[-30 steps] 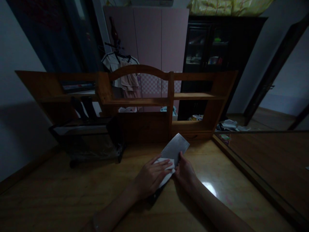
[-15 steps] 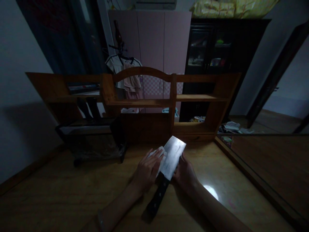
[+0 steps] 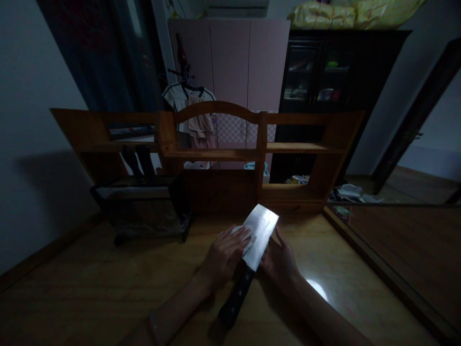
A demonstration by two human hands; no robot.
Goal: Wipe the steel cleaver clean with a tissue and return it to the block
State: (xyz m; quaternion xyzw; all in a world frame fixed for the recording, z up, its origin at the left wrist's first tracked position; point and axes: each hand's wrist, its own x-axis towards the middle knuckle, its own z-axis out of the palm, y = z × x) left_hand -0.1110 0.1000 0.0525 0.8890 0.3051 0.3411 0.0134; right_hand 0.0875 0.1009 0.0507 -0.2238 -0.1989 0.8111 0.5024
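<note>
A cleaver (image 3: 260, 232) with a broad steel blade and a black handle (image 3: 236, 300) is held over the wooden desk (image 3: 108, 288), blade pointing away from me. My left hand (image 3: 223, 257) presses a white tissue (image 3: 247, 238) against the blade's left side, fingers stretched along it. My right hand (image 3: 281, 262) grips the blade from the right edge, fingers hidden behind the steel.
A wooden shelf unit (image 3: 216, 154) stands at the desk's back edge. A dark rack (image 3: 140, 206) with knife handles sits on the desk at the left. Behind are a pink wardrobe (image 3: 230, 62), hanging clothes (image 3: 194, 115) and a dark cabinet (image 3: 324, 81). The desk's right edge (image 3: 378, 274) drops off.
The tissue under my left hand moved from the blade's near part up along its left side, uncovering the handle. The cleaver shifted slightly and my view rose a little.
</note>
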